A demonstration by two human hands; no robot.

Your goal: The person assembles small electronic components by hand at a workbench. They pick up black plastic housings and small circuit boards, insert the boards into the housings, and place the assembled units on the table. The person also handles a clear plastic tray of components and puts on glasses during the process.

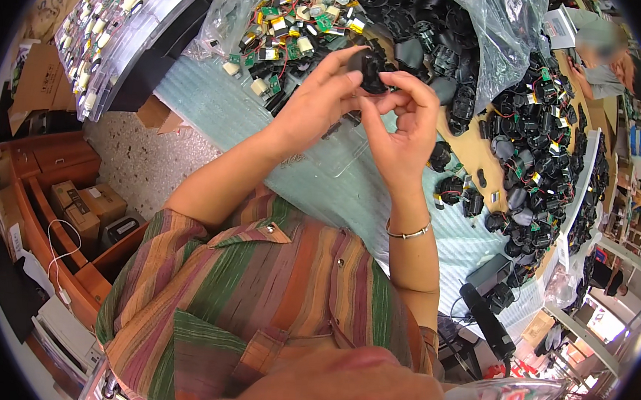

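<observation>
Both of my hands are raised over the table, close together. Between them is a black plastic housing part (375, 70) with an uneven, moulded surface. My left hand (316, 103) holds it from the left, index finger and thumb curled about its edge. From the right, my right hand (406, 124) pinches at its lower edge with thumb and index finger. Whether a smaller piece sits between the right fingertips is hidden. Just behind the hands lies a heap of small circuit boards with wires and battery cells (303, 20). Loose black plastic housings (445, 60) are piled behind and right of the part.
Clear plastic bags (506, 42) lie over the black housings. More black units with wired boards (532, 148) crowd the right side. At the far left a tray (128, 23) holds rows of small parts. A wooden drawer (73, 235) with boxes stands lower left. Another person (601, 67) is at the far right.
</observation>
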